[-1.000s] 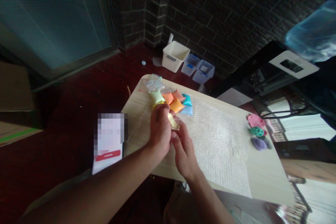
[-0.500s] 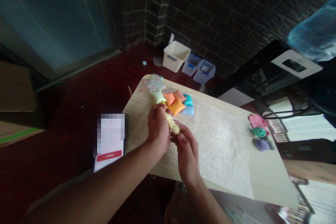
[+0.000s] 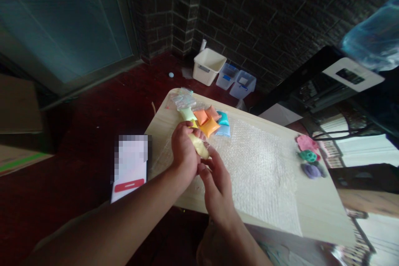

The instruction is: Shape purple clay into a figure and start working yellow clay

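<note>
Pale yellow modelling clay (image 3: 199,146) in a clear wrapper lies between my two hands above the table. My left hand (image 3: 184,145) is closed around its upper left side. The fingers of my right hand (image 3: 215,176) are bent against its lower right end, gripping the wrapper there. Just beyond my hands lie pillow-shaped clay packets: a pale green one (image 3: 187,113), an orange one (image 3: 209,127), a coral one (image 3: 201,116), a light blue one (image 3: 223,131) and a teal one (image 3: 222,118). A yellow packet (image 3: 193,124) is partly hidden behind my left fingers.
Bubble wrap (image 3: 264,170) covers much of the wooden table (image 3: 327,212). Clear plastic bags (image 3: 183,99) lie at its far left corner. Pink (image 3: 307,143), green (image 3: 308,156) and purple (image 3: 311,170) clay shapes sit at the right edge. A phone (image 3: 129,170) is at left; bins (image 3: 209,66) stand behind.
Both hands have shifted slightly left with the clay. My right fingers have moved closer to my left hand, and the clay looks shorter and more bent.
</note>
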A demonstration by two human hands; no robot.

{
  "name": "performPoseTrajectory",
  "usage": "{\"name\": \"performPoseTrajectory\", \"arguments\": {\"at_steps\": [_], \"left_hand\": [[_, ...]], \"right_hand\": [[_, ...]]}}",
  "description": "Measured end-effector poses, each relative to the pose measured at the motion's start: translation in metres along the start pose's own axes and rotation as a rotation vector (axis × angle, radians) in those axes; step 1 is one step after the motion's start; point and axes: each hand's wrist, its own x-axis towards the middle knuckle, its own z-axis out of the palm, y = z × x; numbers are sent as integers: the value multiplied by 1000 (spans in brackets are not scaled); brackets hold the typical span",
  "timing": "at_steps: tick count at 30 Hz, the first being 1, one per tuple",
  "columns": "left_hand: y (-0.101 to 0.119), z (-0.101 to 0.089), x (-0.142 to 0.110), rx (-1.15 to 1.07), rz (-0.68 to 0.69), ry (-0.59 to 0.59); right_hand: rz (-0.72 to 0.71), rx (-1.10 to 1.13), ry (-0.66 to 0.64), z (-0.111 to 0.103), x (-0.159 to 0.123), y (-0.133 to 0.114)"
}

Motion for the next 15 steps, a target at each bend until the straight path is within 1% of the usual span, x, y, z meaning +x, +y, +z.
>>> {"name": "performPoseTrajectory", "arguments": {"at_steps": [2, 5, 8, 11, 13, 15], "left_hand": [[1, 0, 1, -9, -17, -3], [4, 0, 2, -17, -33, -3], [8, 3, 3, -35, -97, 14], [12, 4, 3, -29, -170, -19], [13, 4, 2, 4, -201, -55], [13, 4, 1, 45, -219, -60]], "right_hand": [[-10, -29, -43, -1, 1, -1], [-28, -35, -72, -6, 4, -2], [-85, -72, -94, -9, 5, -3], [-195, -223, -146, -11, 6, -6], [-274, -371, -190, -12, 5, -7], [-330, -534, -213, -14, 5, -9]]}}
